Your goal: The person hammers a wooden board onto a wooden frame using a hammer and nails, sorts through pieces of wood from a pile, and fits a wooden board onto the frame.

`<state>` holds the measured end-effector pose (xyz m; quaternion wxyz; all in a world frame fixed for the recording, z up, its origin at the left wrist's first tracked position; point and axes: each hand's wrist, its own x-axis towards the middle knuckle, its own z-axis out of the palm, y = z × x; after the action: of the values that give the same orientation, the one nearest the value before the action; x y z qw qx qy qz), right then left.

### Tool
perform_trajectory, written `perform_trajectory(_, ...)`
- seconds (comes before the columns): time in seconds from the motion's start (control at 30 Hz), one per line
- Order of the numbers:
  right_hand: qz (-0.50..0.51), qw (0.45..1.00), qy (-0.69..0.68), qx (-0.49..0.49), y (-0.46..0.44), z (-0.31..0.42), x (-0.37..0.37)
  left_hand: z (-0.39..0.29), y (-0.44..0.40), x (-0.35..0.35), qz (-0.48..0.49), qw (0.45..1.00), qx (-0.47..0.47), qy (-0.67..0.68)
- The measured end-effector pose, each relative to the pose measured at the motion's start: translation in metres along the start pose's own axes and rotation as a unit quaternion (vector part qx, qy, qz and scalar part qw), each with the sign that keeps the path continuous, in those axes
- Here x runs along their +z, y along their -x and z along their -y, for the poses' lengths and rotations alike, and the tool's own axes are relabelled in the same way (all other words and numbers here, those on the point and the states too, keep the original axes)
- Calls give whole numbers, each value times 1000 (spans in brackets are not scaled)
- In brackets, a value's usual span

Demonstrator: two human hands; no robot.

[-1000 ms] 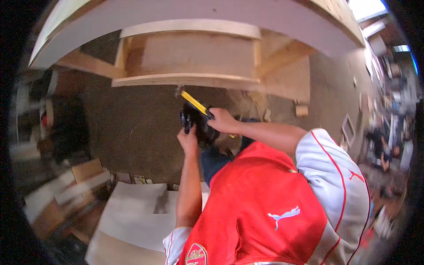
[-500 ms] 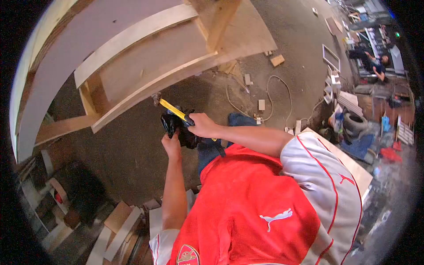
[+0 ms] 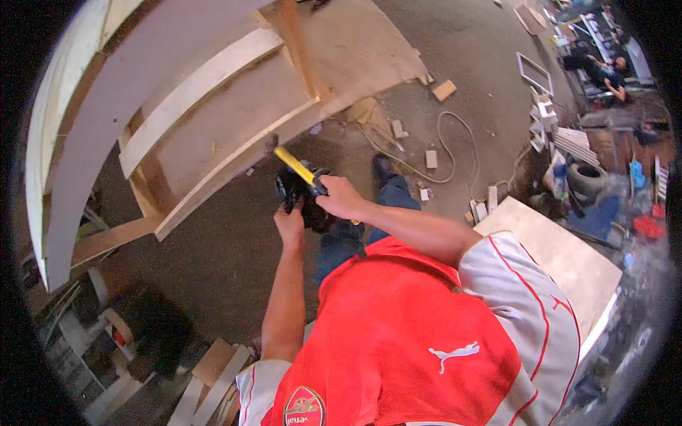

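My right hand is closed around the dark grip of a hammer with a yellow handle. The hammer's head points up and left, close to the lower rail of a curved wooden frame; I cannot tell whether they touch. Just below, my left hand pinches a crumpled black plastic bag at its near side. The bag hangs between both hands, and what is in it is hidden.
A cable loops over the floor among wood offcuts. A pale board lies on my right, beside a tyre. Planks are piled at lower left. Another person is at far upper right.
The view has shifted, and the wooden frame appears further left. Both hands keep hold of the hammer and bag. My shoe now shows beyond them.
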<state>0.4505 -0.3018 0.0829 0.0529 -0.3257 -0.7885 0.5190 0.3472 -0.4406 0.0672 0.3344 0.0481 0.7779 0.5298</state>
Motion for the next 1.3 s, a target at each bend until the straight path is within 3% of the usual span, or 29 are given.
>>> perform_trajectory(0.07,6,1000,-2,-8,-13,2,-16,-22,0,15,-22,1000,-20,9)
perform_trajectory(0.17,24,999,16,-30,-35,15,-37,-16,-21,28,-27,991,-21,128)
perform_trajectory(0.37,79,988,43,-123,-94,39,-51,-62,-35,25,-125,983,-22,135)
perform_trajectory(0.4,91,988,42,-120,-105,45,-50,-75,-34,22,-146,980,-36,130)
perform_trajectory(0.43,103,987,41,-115,-115,52,-47,-74,-39,18,-151,965,-28,212)
perform_trajectory(0.57,119,979,38,-159,-151,83,-16,-106,-41,-21,-233,959,-80,143)
perform_trajectory(0.67,153,973,52,-166,-165,121,21,-96,-52,-66,-259,943,-49,202)
perform_trajectory(0.77,171,969,92,-150,-180,162,81,-61,-85,-129,-220,928,-48,297)
perform_trajectory(0.83,164,965,89,-182,-193,178,122,-44,-106,-172,-193,938,-40,286)
perform_trajectory(1.0,158,977,46,-136,-196,260,190,-71,-121,-270,-179,969,47,165)
perform_trajectory(1.03,163,978,27,-127,-192,275,193,-65,-135,-280,-185,966,21,181)
perform_trajectory(1.07,142,978,57,-144,-202,273,205,-58,-148,-292,-163,968,44,186)
perform_trajectory(1.13,95,973,118,-172,-231,258,237,-88,-147,-322,-143,980,-47,128)
perform_trajectory(1.23,53,966,189,-169,-247,272,263,-99,-170,-355,-105,992,-50,50)
perform_trajectory(1.3,89,951,254,-149,-263,282,278,-83,-197,-363,-104,992,-39,67)
